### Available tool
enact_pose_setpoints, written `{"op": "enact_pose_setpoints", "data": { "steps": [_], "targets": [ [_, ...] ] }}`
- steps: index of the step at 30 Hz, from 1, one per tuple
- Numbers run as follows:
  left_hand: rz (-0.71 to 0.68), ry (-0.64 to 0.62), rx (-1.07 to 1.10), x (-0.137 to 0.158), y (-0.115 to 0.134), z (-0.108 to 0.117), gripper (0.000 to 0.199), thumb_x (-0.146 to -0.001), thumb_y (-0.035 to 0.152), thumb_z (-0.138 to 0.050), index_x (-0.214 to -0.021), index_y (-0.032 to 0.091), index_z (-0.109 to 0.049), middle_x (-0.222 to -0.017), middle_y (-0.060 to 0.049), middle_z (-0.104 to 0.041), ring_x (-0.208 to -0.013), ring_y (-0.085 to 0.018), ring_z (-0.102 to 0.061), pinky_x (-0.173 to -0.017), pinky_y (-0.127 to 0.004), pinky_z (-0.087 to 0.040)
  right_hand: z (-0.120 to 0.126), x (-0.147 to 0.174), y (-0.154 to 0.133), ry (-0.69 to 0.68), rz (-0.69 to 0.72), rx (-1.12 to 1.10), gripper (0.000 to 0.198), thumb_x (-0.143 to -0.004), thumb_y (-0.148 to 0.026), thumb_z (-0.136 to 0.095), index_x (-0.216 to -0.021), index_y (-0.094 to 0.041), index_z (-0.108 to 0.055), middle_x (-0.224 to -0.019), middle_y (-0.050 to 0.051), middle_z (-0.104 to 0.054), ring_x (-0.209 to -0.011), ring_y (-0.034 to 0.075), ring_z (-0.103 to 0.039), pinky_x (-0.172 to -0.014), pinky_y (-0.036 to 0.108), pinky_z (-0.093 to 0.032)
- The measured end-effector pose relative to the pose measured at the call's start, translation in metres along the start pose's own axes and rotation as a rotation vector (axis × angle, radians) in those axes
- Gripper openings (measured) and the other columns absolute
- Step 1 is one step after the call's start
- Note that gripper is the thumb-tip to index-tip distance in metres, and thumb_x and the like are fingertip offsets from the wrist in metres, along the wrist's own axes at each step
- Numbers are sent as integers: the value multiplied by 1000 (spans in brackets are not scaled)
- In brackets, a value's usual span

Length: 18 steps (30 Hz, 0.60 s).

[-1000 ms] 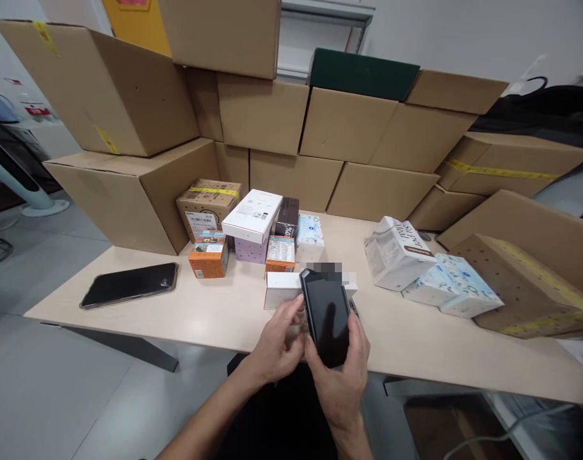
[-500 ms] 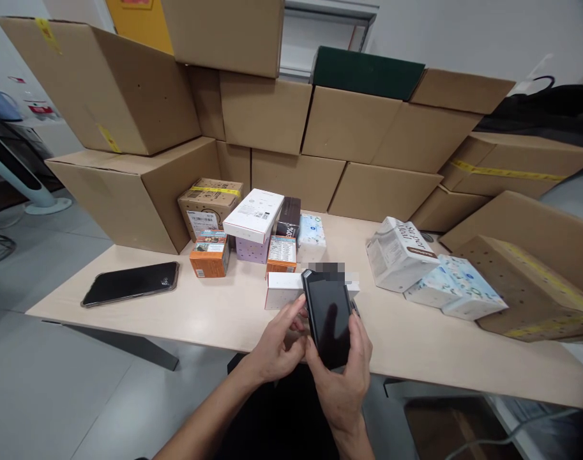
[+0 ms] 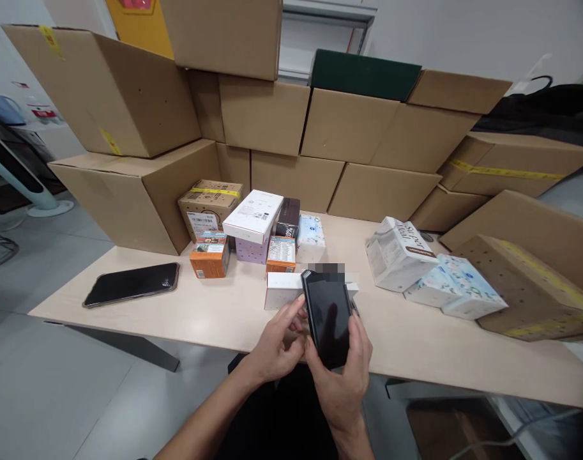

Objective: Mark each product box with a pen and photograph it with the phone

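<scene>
A black handheld device with a dark screen (image 3: 328, 322), phone-like and thick at its edges, is tilted up above the front edge of the table. My right hand (image 3: 343, 390) is closed around its lower part, thumb on the left edge and fingers on the right. Against its left side are the curled fingers of my left hand (image 3: 279, 342), the index fingertip touching the edge. The device's top end is blurred out by pixels. Behind it lies a white box (image 3: 282, 292), partly covered by the device.
On the table (image 3: 214, 319) a black smartphone (image 3: 131, 284) lies at left. Small boxes, including an orange box (image 3: 209, 259) and a white flat box (image 3: 253, 214), cluster at centre. Tissue packs (image 3: 473, 291) and a white package (image 3: 399, 255) sit right. Cardboard boxes (image 3: 267, 118) wall the back.
The view has shifted very slightly. Both hands and the device keep the same pose.
</scene>
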<state>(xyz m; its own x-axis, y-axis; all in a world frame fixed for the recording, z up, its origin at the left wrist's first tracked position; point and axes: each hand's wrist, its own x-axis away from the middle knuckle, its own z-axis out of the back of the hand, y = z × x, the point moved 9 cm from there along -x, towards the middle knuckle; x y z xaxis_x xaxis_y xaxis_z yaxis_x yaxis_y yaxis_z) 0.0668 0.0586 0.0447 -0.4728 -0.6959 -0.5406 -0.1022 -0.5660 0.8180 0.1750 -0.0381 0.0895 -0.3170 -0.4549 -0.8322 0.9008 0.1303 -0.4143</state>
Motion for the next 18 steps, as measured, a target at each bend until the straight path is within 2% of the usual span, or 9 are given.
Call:
{"op": "enact_pose_setpoints", "data": {
  "steps": [18],
  "targets": [
    [-11,-10,-25,3,-2,-1,81,-82,6,-52,-154,30,-24,-113,-7,-56,-86,-14,-57,-79,-31,-54,3,-1,0,14,8,8,87,-77,-29,-79,-150,-14,-34,-140,24,-51,-124,36,-55,-94,58,-51]
  ]
}}
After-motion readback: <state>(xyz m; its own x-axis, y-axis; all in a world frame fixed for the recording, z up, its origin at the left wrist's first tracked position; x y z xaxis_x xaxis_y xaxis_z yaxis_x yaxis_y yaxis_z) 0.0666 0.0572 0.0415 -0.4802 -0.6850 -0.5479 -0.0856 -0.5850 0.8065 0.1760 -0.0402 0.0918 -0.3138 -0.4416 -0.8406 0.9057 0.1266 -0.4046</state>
